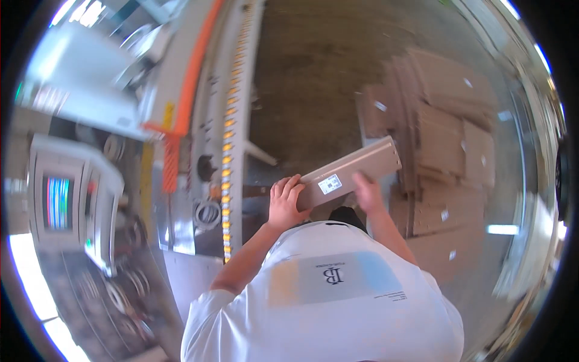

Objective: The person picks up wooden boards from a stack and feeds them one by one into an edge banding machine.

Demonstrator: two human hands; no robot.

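Note:
In front of my body I hold a long, narrow brown board, tilted so that its right end points up and away. A small white printed label is stuck on its face, and small holes show near its right end. My left hand grips the board's left end, fingers over the upper edge. My right hand is at the board's lower right part, slightly smeared by motion; its fingers lie against the board and their exact grip is hard to make out.
At my left runs a long machine with a row of yellow rollers and an orange guard. A control panel with a lit screen stands further left. Stacked brown labelled boards lie to my right. Concrete floor stretches ahead.

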